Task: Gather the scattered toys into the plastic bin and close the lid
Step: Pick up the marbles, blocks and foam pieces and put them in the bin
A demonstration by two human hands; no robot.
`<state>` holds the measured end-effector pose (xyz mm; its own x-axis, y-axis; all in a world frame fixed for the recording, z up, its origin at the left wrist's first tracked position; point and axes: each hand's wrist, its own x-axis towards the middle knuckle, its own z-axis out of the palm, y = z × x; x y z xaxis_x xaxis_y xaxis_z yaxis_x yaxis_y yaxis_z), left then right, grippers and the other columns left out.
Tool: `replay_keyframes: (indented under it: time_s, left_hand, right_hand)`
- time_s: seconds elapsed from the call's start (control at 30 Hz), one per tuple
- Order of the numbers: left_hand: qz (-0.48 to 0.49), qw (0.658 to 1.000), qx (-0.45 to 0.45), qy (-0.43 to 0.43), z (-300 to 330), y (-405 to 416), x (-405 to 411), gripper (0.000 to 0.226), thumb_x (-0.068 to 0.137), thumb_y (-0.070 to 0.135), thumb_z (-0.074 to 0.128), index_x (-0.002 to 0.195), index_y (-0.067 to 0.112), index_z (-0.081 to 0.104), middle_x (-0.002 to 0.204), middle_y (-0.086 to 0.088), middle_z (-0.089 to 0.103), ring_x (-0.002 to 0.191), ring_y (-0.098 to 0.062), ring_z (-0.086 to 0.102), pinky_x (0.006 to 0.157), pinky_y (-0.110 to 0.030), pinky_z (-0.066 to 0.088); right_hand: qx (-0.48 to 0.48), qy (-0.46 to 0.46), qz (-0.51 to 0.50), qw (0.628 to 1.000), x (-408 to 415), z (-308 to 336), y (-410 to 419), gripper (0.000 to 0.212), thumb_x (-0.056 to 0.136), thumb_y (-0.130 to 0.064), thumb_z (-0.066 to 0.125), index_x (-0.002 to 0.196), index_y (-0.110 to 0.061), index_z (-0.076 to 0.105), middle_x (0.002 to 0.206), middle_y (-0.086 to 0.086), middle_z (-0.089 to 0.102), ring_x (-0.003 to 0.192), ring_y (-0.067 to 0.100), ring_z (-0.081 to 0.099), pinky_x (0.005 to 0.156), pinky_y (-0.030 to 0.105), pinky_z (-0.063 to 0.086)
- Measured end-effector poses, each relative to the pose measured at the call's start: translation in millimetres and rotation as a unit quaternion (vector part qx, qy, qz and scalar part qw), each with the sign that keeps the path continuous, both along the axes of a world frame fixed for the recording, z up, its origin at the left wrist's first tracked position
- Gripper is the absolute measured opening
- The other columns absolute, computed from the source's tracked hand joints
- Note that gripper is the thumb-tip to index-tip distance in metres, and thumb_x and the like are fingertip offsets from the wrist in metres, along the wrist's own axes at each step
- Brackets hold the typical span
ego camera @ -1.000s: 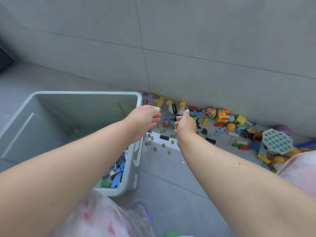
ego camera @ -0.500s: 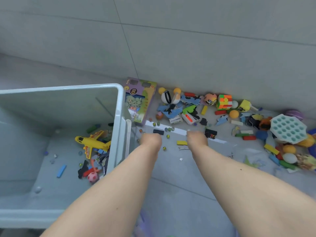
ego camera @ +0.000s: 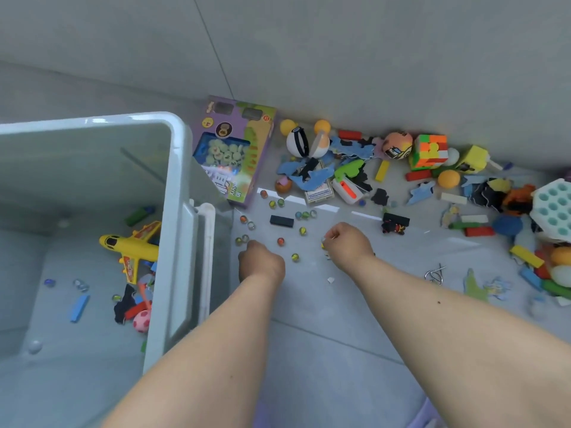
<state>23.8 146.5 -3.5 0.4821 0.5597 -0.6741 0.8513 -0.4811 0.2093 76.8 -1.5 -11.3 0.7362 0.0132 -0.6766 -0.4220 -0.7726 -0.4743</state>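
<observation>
The pale plastic bin stands open on the left, holding a yellow toy plane, a pink ball and a few small pieces. No lid is in view. Several glass marbles lie scattered on the floor beside it. My left hand is down on the floor among them, knuckles up and fingers curled under; what they hold is hidden. My right hand is a little to the right, its fingers pinching a small yellow block at floor level.
A purple game box leans by the bin's corner. A dense pile of toys runs along the wall: a puzzle cube, balls, foam shapes, coloured blocks, a teal pop toy. A black block and a metal ring puzzle lie nearer.
Both hands came down from above the bin's edge to the floor among the marbles. My right hand has closed over the yellow block that lay between the hands.
</observation>
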Motion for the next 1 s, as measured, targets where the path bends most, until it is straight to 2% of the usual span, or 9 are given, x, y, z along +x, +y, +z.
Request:
replay_keyframes:
  time_s: [0.2, 0.27, 0.47, 0.57, 0.63, 0.7, 0.83, 0.93, 1.0]
  left_hand:
    - [-0.017, 1.0, -0.005, -0.007, -20, 8, 1, 0.042, 0.09, 0.009, 0.049, 0.131, 0.009, 0.043, 0.136, -0.016, 0.038, 0.112, -0.034, 0.054, 0.088, -0.034, 0.046]
    - [-0.026, 1.0, -0.004, -0.015, -28, 9, 1, 0.036, 0.09, 0.013, 0.05, 0.126, 0.009, 0.046, 0.137, -0.015, 0.036, 0.108, -0.035, 0.054, 0.089, -0.035, 0.046]
    - [-0.042, 0.995, 0.02, -0.089, -42, 8, -3, 0.014, 0.088, 0.008, 0.047, 0.099, 0.007, 0.056, 0.118, -0.014, 0.051, 0.085, -0.028, 0.051, 0.073, -0.027, 0.039]
    - [-0.013, 0.989, 0.001, -0.144, -43, 6, 0, 0.026, 0.086, 0.006, 0.046, 0.11, 0.013, 0.054, 0.116, -0.011, 0.054, 0.092, -0.029, 0.055, 0.073, -0.027, 0.039]
    - [-0.031, 0.986, -0.007, -0.164, -42, 5, 6, 0.036, 0.088, 0.006, 0.045, 0.121, 0.019, 0.051, 0.117, -0.01, 0.051, 0.095, -0.03, 0.056, 0.076, -0.028, 0.042]
    - [-0.081, 0.983, -0.01, -0.161, -43, 2, 13, 0.036, 0.088, 0.006, 0.045, 0.121, 0.02, 0.051, 0.113, -0.007, 0.047, 0.091, -0.029, 0.054, 0.073, -0.028, 0.04]
    - [-0.121, 0.982, -0.006, -0.144, -52, -5, 19, 0.013, 0.09, 0.009, 0.044, 0.1, 0.01, 0.053, 0.089, 0.002, 0.041, 0.071, -0.021, 0.043, 0.052, -0.024, 0.026]
    - [-0.137, 0.977, -0.016, -0.164, -55, -5, 18, 0.013, 0.09, 0.007, 0.046, 0.1, 0.011, 0.055, 0.088, 0.003, 0.042, 0.075, -0.024, 0.045, 0.058, -0.026, 0.032]
    - [-0.078, 0.977, -0.036, -0.195, -54, -8, 15, 0.015, 0.087, 0.004, 0.049, 0.096, 0.014, 0.057, 0.091, -0.002, 0.048, 0.076, -0.024, 0.051, 0.064, -0.025, 0.037]
  right_hand:
    - [-0.035, -0.091, 0.167, 0.981, 15, -21, 20, 0.038, 0.091, -0.019, 0.055, 0.128, -0.014, 0.05, 0.128, 0.008, 0.047, 0.116, 0.025, 0.048, 0.091, 0.029, 0.04]
    - [-0.034, -0.11, 0.226, 0.967, 17, -27, 29, 0.042, 0.09, -0.019, 0.056, 0.131, -0.012, 0.047, 0.131, 0.009, 0.043, 0.117, 0.028, 0.047, 0.093, 0.031, 0.04]
    - [0.006, -0.12, 0.303, 0.945, 3, -32, 45, 0.026, 0.08, -0.013, 0.059, 0.105, -0.007, 0.055, 0.123, 0.011, 0.042, 0.102, 0.031, 0.051, 0.074, 0.027, 0.037]
    - [0.003, -0.134, 0.346, 0.929, -5, -34, 46, 0.027, 0.08, -0.017, 0.062, 0.103, -0.007, 0.055, 0.118, 0.011, 0.042, 0.098, 0.031, 0.051, 0.07, 0.027, 0.034]
    - [-0.008, -0.145, 0.37, 0.918, -7, -37, 46, 0.023, 0.085, -0.015, 0.058, 0.106, -0.005, 0.056, 0.116, 0.014, 0.043, 0.098, 0.032, 0.052, 0.068, 0.028, 0.03]
    - [-0.023, -0.15, 0.363, 0.919, -7, -39, 45, 0.022, 0.09, -0.011, 0.05, 0.109, -0.004, 0.057, 0.115, 0.016, 0.044, 0.098, 0.032, 0.052, 0.068, 0.028, 0.029]
    - [-0.032, -0.15, 0.309, 0.939, -5, -40, 43, 0.021, 0.086, -0.008, 0.049, 0.103, -0.005, 0.061, 0.112, 0.015, 0.05, 0.094, 0.032, 0.054, 0.067, 0.029, 0.032]
    - [0.001, -0.141, 0.23, 0.963, -3, -41, 39, 0.015, 0.081, -0.008, 0.056, 0.094, -0.006, 0.064, 0.107, 0.012, 0.053, 0.092, 0.029, 0.056, 0.071, 0.028, 0.039]
    - [0.045, -0.154, 0.148, 0.976, -1, -41, 35, 0.014, 0.077, -0.006, 0.059, 0.09, -0.006, 0.065, 0.105, 0.01, 0.055, 0.089, 0.025, 0.057, 0.072, 0.025, 0.04]
